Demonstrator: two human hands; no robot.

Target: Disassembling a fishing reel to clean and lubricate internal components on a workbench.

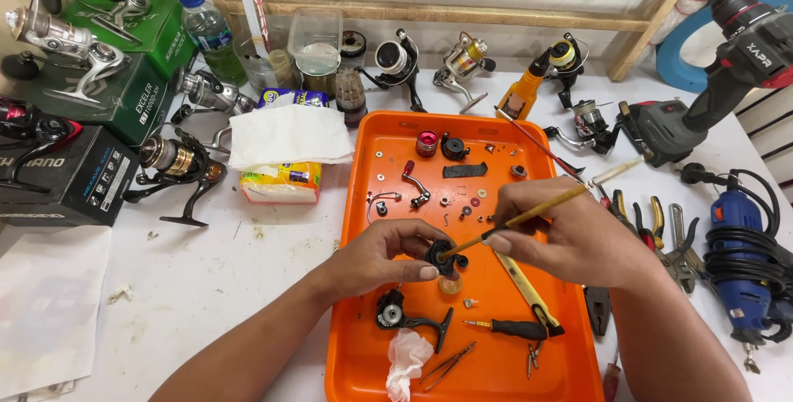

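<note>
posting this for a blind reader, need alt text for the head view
Over an orange tray of small reel parts, the left hand pinches a black reel part while the right hand touches a thin brush to it.

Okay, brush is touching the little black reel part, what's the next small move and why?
Probably sweep the brush tip around inside the black reel part: the right hand has it touching there, and the left hand pinches the part steady above the orange tray.

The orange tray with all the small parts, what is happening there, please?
A person works over the orange tray. The left hand holds a small black reel part, and the right hand touches it with the tip of a thin brush. Loose screws, washers, a screwdriver and tweezers lie on the tray.
</note>
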